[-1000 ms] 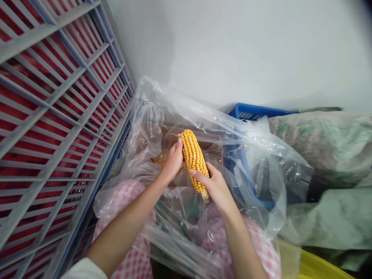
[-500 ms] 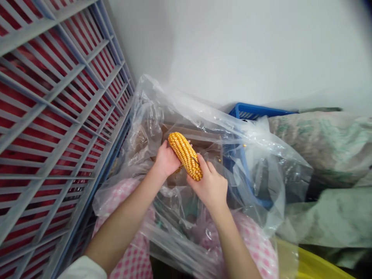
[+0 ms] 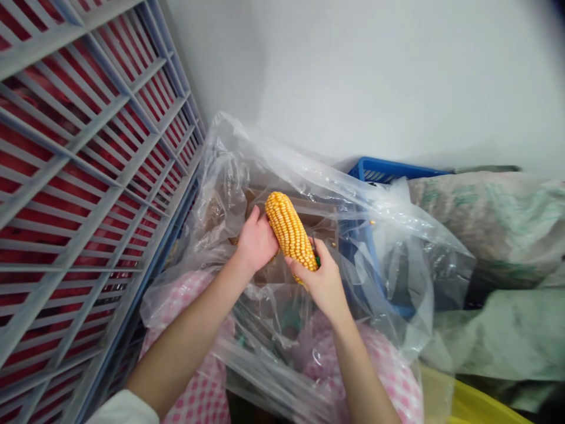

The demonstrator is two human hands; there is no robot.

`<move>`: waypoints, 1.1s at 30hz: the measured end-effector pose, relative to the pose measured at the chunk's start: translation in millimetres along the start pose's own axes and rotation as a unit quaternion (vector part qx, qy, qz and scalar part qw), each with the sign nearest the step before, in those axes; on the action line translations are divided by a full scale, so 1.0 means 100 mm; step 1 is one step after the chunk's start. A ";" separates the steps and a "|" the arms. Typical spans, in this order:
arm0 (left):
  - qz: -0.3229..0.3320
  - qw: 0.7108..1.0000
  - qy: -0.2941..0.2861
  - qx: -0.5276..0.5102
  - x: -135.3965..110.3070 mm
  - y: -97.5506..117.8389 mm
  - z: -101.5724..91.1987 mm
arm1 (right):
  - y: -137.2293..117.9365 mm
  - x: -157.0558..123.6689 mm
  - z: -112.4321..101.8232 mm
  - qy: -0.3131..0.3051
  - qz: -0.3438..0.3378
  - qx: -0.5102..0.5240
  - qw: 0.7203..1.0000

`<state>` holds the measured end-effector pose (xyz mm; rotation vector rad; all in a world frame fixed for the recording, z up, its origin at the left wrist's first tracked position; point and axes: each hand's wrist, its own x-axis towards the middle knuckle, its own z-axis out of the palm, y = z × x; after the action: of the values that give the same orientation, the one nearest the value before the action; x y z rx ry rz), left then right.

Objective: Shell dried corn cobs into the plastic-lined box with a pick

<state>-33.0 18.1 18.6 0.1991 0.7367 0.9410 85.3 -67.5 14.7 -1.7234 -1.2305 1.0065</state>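
A yellow corn cob (image 3: 291, 229), its rows full of kernels, is tilted above a clear plastic bag. Around the cob's lower end my right hand (image 3: 324, 282) is closed, thumb on the near side. A small dark and green object (image 3: 316, 258) shows by that hand's fingers; its kind is unclear. My left hand (image 3: 258, 241) is open at the cob's left side, thumb raised away; its fingertips are partly hidden behind the cob. The clear plastic bag (image 3: 282, 159) spreads over cardboard (image 3: 315, 212) and across my legs in pink checked cloth. A few loose kernels lie below.
A tall slatted crate (image 3: 123, 188) with red contents stands close on the left. To the right are a blue basket (image 3: 399, 169), stuffed woven sacks (image 3: 494, 218) and a yellow edge (image 3: 477, 403). A white wall (image 3: 375, 76) rises behind.
The cob has shifted slightly right and turned steeper. My left thumb has lifted away from it, and the green part by my right fingers has come into view.
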 end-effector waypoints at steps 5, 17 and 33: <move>0.040 0.995 -0.053 0.080 -0.08 0.05 0.05 | -0.05 0.05 -0.11 -0.039 0.122 0.319 0.939; 0.242 0.935 0.008 0.260 0.00 -0.01 -0.09 | 0.01 0.05 -0.10 -0.067 0.235 0.428 0.870; 0.214 0.952 -0.030 0.218 -0.05 0.01 -0.08 | -0.06 0.02 0.03 -0.107 0.185 0.475 0.854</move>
<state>-40.5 13.5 15.7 0.7995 0.8578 1.1650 80.3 -64.1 18.7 -1.0532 -0.3375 1.7009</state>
